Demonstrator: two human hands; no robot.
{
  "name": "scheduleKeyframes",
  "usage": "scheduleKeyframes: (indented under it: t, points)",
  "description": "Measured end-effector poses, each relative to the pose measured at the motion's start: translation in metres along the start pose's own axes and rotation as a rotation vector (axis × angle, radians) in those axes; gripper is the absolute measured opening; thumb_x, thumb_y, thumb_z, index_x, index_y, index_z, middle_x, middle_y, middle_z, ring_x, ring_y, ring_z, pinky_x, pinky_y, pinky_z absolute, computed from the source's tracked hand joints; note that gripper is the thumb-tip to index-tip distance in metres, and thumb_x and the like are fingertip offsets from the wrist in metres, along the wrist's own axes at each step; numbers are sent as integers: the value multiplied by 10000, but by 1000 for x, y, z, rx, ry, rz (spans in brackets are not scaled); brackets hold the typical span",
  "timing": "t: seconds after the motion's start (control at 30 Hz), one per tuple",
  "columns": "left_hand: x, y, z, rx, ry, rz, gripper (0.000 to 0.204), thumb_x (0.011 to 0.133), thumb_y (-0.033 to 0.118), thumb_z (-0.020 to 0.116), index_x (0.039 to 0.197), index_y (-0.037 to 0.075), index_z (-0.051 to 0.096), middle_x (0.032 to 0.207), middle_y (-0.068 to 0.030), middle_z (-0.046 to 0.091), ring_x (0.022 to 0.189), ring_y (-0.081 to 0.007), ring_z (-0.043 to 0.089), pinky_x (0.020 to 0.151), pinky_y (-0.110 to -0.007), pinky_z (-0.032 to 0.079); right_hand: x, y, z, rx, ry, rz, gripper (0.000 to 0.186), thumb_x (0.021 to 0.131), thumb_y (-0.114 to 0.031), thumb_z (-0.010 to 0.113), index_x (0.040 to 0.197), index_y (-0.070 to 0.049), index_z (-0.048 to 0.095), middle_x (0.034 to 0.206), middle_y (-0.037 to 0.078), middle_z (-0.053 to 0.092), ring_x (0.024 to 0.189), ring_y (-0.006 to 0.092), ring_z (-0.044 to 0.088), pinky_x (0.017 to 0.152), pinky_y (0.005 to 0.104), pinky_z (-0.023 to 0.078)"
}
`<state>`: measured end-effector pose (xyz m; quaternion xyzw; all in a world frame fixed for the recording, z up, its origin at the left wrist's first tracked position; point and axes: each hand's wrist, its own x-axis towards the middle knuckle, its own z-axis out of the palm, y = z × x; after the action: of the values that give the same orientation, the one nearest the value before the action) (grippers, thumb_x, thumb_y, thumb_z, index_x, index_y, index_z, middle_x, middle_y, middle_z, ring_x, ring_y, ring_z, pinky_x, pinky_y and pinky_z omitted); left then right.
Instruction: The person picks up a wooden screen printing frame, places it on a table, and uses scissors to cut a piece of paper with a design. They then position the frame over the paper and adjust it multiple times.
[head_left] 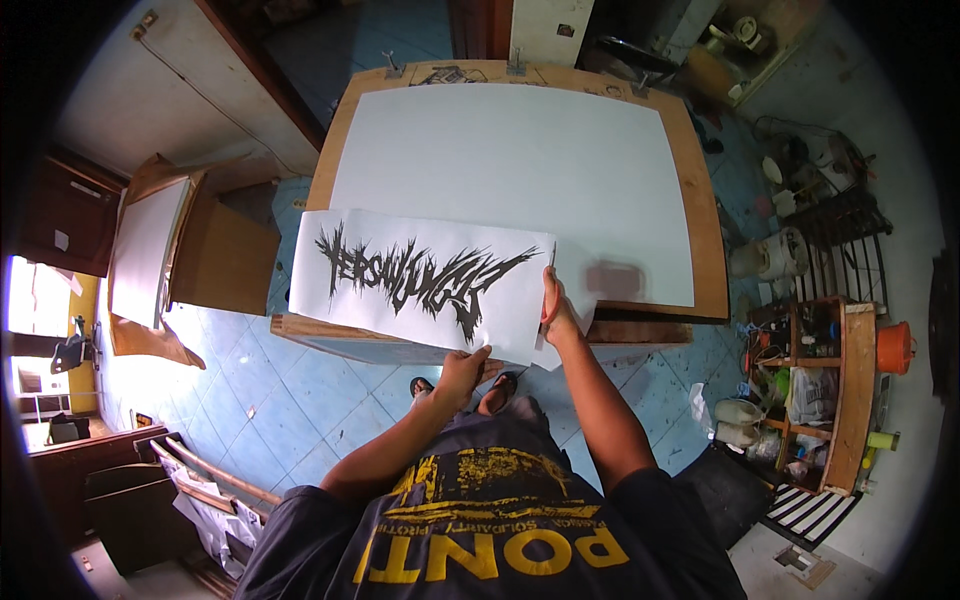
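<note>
Nearest, the left hand pinches the bottom edge of a printed sheet bearing a spiky black design, at about 6 o'clock of the sheet. The right hand, at 4 o'clock, is closed around red-handled scissors, blades pointing up at the sheet's right edge — trimming looks to be the step in hand. A clean cut would need the paper held taut. Beyond lies 1 large white sheet on the wooden table.
</note>
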<state>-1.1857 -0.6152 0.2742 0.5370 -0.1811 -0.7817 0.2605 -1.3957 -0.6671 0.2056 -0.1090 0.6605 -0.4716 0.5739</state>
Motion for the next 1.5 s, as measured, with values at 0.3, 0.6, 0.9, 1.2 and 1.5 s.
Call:
scheduleKeyframes:
  t: [0.3,0.6,0.9,1.2,1.5]
  points:
    - [5,-6,-6,-44,-18,34,274,912,164,610,1002,-89,554,885,-159,641,821,-229,659,744,-312,540,-3,-17,5,-107,-44,10,719,816,-721,487,1163,-94,553,549,1,396,467,137,427,453,308,339]
    - [-4,-7,-10,-18,-44,8,313,911,176,611,990,-120,549,879,-155,641,806,-223,666,733,-295,548,25,-19,-8,20,-26,-30,558,794,-663,593,835,-107,549,557,0,411,438,126,421,398,262,330]
    - [34,-29,-14,36,27,-46,250,918,165,595,1017,-55,530,919,-165,636,822,-208,657,728,-269,559,-15,54,-111,-452,568,-538,411,845,-436,676,711,-98,484,487,49,471,433,174,529,397,324,401]
    - [47,-37,-23,61,19,-47,264,928,179,583,1089,-21,522,983,-133,617,888,-230,633,734,-294,520,-69,120,-141,395,452,-198,275,836,-157,713,773,-98,452,466,18,453,291,154,395,292,284,291]
    - [49,-38,-37,119,87,-51,208,926,183,592,1046,22,538,940,-118,618,899,-219,638,714,-306,534,-58,125,-272,-267,608,-424,263,853,-288,560,715,-65,556,702,102,576,502,215,560,459,332,452]
